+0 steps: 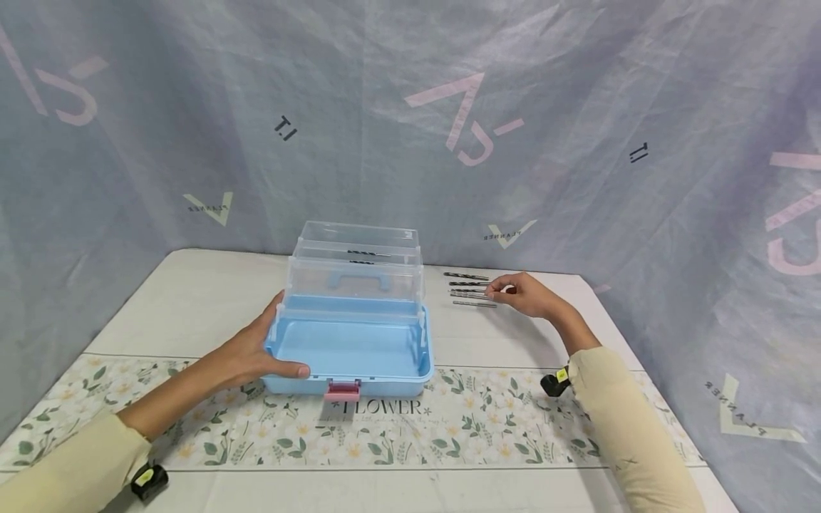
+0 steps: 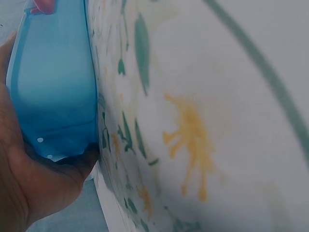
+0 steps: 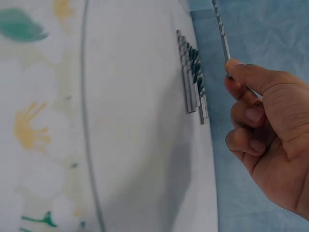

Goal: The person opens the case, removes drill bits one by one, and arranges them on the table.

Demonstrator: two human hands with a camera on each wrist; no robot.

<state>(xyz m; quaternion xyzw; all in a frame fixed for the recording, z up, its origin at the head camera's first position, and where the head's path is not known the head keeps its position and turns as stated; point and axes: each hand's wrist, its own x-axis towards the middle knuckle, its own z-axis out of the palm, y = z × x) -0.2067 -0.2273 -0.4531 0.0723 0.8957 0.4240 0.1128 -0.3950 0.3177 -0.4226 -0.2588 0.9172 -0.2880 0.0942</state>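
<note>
1. Head view: a light blue plastic tool box with clear fold-out trays [image 1: 351, 335] sits open in the middle of the table, its pink latch [image 1: 343, 390] facing the near edge. The left hand [image 1: 256, 353] is wrapped round the box's near-left corner, thumb lying along the front wall, fingers out of sight behind the side. My guess is it's there to keep the box from sliding. A couple of dark bits already lie in the upper clear trays [image 1: 368, 254]. Off to the right of the box, a small row of thin grey metal drill bits [image 1: 471, 288] lies on the table, and the right hand [image 1: 529, 294] is at the near-right end of that row, fingers pinched on one bit.

2. Left wrist view: super close. You get the palm and thumb of the left hand [image 2: 29, 188] cupping the blue wall of the box [image 2: 53, 92], which rests on the flowery cloth [image 2: 193, 135]. Firm grip, fingers curled round the corner.

3. Right wrist view: the right hand [image 3: 270, 140] holds one slim twisted drill bit [image 3: 221, 31] between thumb and curled fingers, lifted clear of the table. The other bits [image 3: 192, 77] lie tight side by side just next to it, which probably makes them easy to pick off one at a time.

4. Surface and room: a white table [image 1: 192, 299] with a white runner printed with green leaves and yellow flowers [image 1: 449, 420] across the near part. Behind is a wrinkly grey-blue fabric backdrop [image 1: 577, 107] with pink and pale logos.
</note>
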